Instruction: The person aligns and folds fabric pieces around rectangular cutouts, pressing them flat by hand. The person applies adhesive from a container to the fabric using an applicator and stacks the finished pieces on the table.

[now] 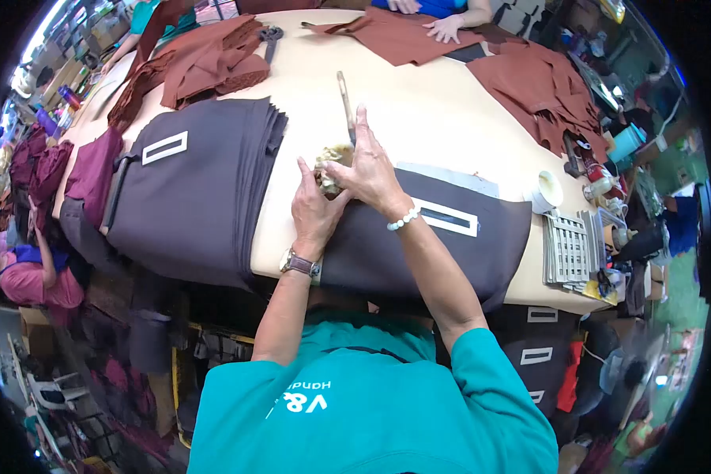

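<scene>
My left hand (pixel 316 212) and my right hand (pixel 371 170) are close together above the near edge of the table, thumbs spread away from the fingers. Between them lies a crumpled, yellowish, crusted lump (pixel 333 162); whether it is a container is unclear. My right thumb overlaps it. A brush (pixel 344 99) with a long pale handle slants up from beside the lump, its lower end near my right fingers. Under my right forearm is a dark fabric-like panel (pixel 379 249) with a white rectangular frame (pixel 450 219) on it.
Left of my hands is a stack of dark panels (pixel 205 174) bearing another white frame (pixel 164 148). Brown pieces (pixel 217 63) lie at the far side, where another person's hand (pixel 444 28) rests. A white cup (pixel 543 192) and slatted pieces (pixel 569 249) are at the right.
</scene>
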The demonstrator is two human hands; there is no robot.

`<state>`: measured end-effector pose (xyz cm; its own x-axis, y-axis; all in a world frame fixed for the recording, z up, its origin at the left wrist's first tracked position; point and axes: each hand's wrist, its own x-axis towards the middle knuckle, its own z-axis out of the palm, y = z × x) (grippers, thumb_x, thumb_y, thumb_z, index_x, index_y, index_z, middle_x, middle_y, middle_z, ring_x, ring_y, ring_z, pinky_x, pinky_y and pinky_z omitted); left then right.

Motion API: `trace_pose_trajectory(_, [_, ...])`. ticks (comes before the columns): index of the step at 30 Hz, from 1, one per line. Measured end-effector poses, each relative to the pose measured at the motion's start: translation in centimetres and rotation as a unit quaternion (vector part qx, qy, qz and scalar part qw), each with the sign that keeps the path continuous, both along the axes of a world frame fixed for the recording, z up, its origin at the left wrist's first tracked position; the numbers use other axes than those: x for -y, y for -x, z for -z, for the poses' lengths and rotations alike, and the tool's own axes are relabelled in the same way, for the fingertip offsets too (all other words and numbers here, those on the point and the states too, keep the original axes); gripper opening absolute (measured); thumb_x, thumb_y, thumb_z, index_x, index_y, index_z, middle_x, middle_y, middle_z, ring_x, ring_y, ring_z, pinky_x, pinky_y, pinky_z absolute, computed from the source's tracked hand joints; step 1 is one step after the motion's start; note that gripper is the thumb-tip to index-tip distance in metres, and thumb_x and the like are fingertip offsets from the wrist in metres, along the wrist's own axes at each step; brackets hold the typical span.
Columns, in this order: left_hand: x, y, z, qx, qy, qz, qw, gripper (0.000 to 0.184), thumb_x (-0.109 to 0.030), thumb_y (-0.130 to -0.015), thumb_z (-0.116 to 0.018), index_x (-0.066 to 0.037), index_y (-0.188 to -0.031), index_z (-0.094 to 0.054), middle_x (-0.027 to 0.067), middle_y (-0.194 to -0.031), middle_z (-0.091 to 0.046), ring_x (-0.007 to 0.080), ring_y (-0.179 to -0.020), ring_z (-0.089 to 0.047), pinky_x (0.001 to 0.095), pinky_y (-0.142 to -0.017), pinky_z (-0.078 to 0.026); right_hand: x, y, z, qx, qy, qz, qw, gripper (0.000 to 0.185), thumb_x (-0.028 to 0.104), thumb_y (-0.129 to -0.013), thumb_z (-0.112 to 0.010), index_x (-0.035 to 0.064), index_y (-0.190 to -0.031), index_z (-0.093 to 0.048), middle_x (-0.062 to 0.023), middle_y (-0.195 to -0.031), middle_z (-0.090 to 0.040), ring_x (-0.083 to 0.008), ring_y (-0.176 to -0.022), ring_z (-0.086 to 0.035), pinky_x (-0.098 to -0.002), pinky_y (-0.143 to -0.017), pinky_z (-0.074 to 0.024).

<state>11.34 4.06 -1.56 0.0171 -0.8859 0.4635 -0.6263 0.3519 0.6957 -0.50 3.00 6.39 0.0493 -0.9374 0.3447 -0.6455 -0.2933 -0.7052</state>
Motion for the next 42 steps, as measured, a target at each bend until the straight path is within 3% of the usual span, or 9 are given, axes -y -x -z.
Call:
trace_pose_trajectory(13, [-0.5, 0.2, -1.4, -0.038, -0.061, 0.012, 0.997, 0.098, -0.030, -0.068, -0.077, 0.009, -0.136, -0.018, 0.0244, -0.095, -0.061, 0.0361, -0.087, -0.061, 0.0378, -0.072, -0.049, 1.3, -0.2, 2.1, -0.023, -0.003, 0.024, 0.999, 0.099, 0.024, -0.066, -0.072, -0.0118, -0.136, -0.011, -0.0290, -0.109, -0.052, -0.0406, -0.098, -0.054, -0.0411, -0.087, -0.0430])
trace_pose_trajectory(18, [-1.0, 0.3, -1.6, -0.144, -0.048, 0.092, 0.984, 0.099, -0.027, -0.072, -0.075, 0.004, -0.139, -0.011, 0.0179, -0.115, -0.055, 0.0238, -0.087, -0.060, 0.0315, -0.070, -0.050, 2.1, 2.1, 2.3, 0.225, -0.089, 0.064, 0.968, 0.111, 0.018, -0.058, -0.081, -0.0038, -0.139, -0.008, -0.0223, -0.110, -0.054, -0.0281, -0.099, -0.056, -0.0343, -0.085, -0.0465])
trace_pose_trajectory(23, [-1.5, 0.2, -2.0, -0.177, -0.068, 0.116, 0.975, 0.077, -0.023, -0.086, -0.057, -0.001, -0.142, -0.008, 0.0194, -0.123, -0.047, 0.0186, -0.086, -0.054, 0.0293, -0.066, -0.049, -0.9, 9.1, -2.8, 0.480, 0.044, -0.005, 0.876, 0.112, 0.010, -0.059, -0.082, -0.0067, -0.137, -0.003, -0.0210, -0.107, -0.055, -0.0235, -0.098, -0.056, -0.0324, -0.081, -0.0487])
trace_pose_trajectory(25, [-1.3, 0.2, -1.6, -0.142, -0.067, 0.127, 0.979, 0.073, -0.023, -0.089, -0.053, -0.002, -0.142, -0.009, 0.0199, -0.122, -0.049, 0.0188, -0.084, -0.054, 0.0294, -0.066, -0.049, -2.5, 14.6, -6.2, 0.386, 0.182, -0.053, 0.903, 0.103, 0.000, -0.066, -0.075, -0.0042, -0.136, 0.000, -0.0156, -0.103, -0.056, -0.0197, -0.091, -0.059, -0.0295, -0.076, -0.0521])
trace_pose_trajectory(27, [-1.3, 0.2, -1.4, -0.132, -0.056, 0.135, 0.980, 0.070, -0.025, -0.089, -0.052, -0.003, -0.142, -0.012, 0.0204, -0.119, -0.051, 0.0189, -0.082, -0.055, 0.0292, -0.065, -0.048, -4.5, 21.0, -8.2, 0.186, 0.263, 0.137, 0.937, 0.103, 0.002, -0.066, -0.076, -0.0034, -0.137, -0.002, -0.0175, -0.100, -0.057, -0.0217, -0.089, -0.060, -0.0304, -0.075, -0.0537])
trace_pose_trajectory(28, [-1.3, 0.2, -1.3, -0.127, -0.057, 0.140, 0.980, 0.069, -0.025, -0.089, -0.052, -0.004, -0.142, -0.013, 0.0204, -0.119, -0.051, 0.0188, -0.082, -0.055, 0.0290, -0.065, -0.048, -6.6, 22.4, -10.5, 0.259, 0.248, 0.140, 0.923, 0.103, 0.003, -0.066, -0.076, -0.0042, -0.138, -0.002, -0.0195, -0.104, -0.055, -0.0227, -0.092, -0.060, -0.0312, -0.075, -0.0541])
trace_pose_trajectory(32, [-0.9, 0.3, -0.8, -0.121, -0.068, 0.128, 0.982, 0.065, -0.024, -0.089, -0.051, -0.006, -0.142, -0.017, 0.0193, -0.119, -0.051, 0.0186, -0.081, -0.054, 0.0291, -0.067, -0.048, -9.8, 35.2, -10.5, 0.020, 0.193, 0.420, 0.886, 0.108, 0.026, -0.060, -0.081, -0.0016, -0.138, -0.011, -0.0193, -0.103, -0.060, -0.0265, -0.090, -0.061, -0.0329, -0.081, -0.0495])
trace_pose_trajectory(35, [-1.0, 0.9, -1.4, -0.104, -0.082, 0.105, 0.986, 0.059, -0.027, -0.092, -0.046, -0.005, -0.141, -0.021, 0.0196, -0.117, -0.052, 0.0182, -0.081, -0.053, 0.0308, -0.070, -0.047, -10.7, 43.7, -7.2, -0.075, 0.137, 0.532, 0.832, 0.106, 0.024, -0.060, -0.079, -0.0016, -0.138, -0.013, -0.0254, -0.114, -0.055, -0.0353, -0.099, -0.058, -0.0371, -0.089, -0.0444])
trace_pose_trajectory(42, [0.1, 0.0, 0.6, -0.103, -0.054, 0.108, 0.987, 0.054, -0.039, -0.096, -0.028, -0.001, -0.133, -0.039, 0.0201, -0.115, -0.054, 0.0201, -0.084, -0.052, 0.0326, -0.079, -0.046, -10.0, 45.9, -3.0, -0.033, 0.012, 0.592, 0.805, 0.098, 0.022, -0.063, -0.075, 0.0031, -0.138, -0.015, -0.0238, -0.139, -0.029, -0.0410, -0.111, -0.048, -0.0443, -0.092, -0.0411])
